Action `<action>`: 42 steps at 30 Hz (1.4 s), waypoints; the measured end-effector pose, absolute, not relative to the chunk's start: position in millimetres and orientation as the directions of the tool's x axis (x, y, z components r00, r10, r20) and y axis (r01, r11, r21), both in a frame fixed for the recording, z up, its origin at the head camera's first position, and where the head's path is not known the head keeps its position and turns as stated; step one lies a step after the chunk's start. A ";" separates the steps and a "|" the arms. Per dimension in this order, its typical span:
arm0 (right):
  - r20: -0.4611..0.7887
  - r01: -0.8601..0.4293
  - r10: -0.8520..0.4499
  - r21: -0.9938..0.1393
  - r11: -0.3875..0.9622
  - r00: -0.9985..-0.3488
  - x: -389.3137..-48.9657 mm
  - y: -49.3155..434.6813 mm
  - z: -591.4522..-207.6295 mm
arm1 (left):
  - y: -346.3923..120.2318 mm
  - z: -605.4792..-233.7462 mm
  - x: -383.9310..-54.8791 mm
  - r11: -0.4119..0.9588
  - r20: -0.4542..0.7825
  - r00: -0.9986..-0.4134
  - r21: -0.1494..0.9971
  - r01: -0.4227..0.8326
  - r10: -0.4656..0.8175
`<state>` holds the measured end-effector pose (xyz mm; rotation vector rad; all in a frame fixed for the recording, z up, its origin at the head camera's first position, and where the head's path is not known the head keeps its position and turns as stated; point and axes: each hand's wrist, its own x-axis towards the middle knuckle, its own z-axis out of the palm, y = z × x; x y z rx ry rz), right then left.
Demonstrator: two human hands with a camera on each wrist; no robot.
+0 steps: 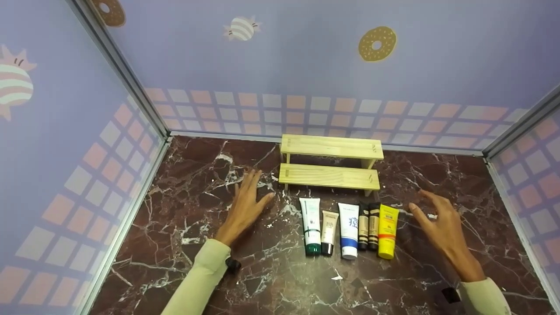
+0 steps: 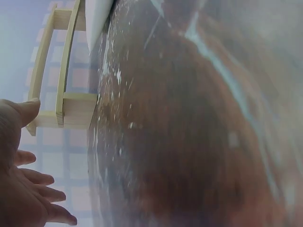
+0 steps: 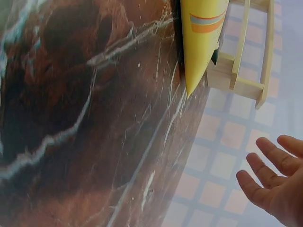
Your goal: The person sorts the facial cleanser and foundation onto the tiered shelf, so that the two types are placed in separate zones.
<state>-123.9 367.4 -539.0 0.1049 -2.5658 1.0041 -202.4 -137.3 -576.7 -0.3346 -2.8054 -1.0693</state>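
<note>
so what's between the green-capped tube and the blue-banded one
In the head view, the small BB tube lies between the green-capped tube and the blue-banded tube.

pass: marble tabletop (image 1: 284, 280) nearside of tubes (image 1: 348, 227) | block: wooden stand (image 1: 330, 176) behind tubes

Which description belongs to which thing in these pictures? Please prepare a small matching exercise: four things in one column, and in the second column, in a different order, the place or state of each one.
Things:
1. yellow tube
2. wooden shelf
3. BB tube
4. left hand

Places and states:
A. second from the left in the row of tubes
B. thumb spread from the fingers, holding nothing
C. at the right end of the row of tubes
D. two-tiered, standing behind the row of tubes

Right pairs: 1-C, 2-D, 3-A, 4-B
</note>
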 end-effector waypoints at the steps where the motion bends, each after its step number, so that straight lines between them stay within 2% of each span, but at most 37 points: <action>1: 0.378 -0.199 0.081 -0.646 0.737 -0.922 -122.5 367.0 -540.0 | -134.5 -578.2 -203.7 0.697 0.197 -0.968 0.673 0.247 0.153; 8: 0.271 -0.101 0.146 -0.723 0.683 -0.951 -111.6 364.2 -548.2 | -113.4 -587.0 -214.9 0.541 0.271 -0.957 0.792 0.282 0.103; 14: 0.198 -0.039 0.176 -0.764 0.644 -0.964 -107.4 365.8 -555.5 | -101.0 -595.4 -221.6 0.477 0.315 -0.946 0.821 0.314 0.081; 22: 0.124 0.036 0.197 -0.755 0.655 -0.972 -100.5 368.2 -564.1 | -91.0 -619.4 -233.0 0.432 0.386 -0.920 0.821 0.374 0.063; 27: 0.091 0.055 0.192 -0.765 0.642 -0.977 -98.1 366.1 -570.8 | -87.4 -626.4 -239.4 0.401 0.353 -0.934 0.848 0.347 0.061; 34: -0.001 0.114 0.173 -0.759 0.642 -0.985 -96.5 357.2 -579.4 | -87.8 -636.1 -241.0 0.382 0.316 -0.949 0.878 0.289 -0.008; 42: -0.077 0.177 0.201 -0.816 0.551 -0.977 -97.8 349.4 -586.4 | -83.0 -630.8 -242.6 0.426 0.239 -0.969 0.872 0.242 0.061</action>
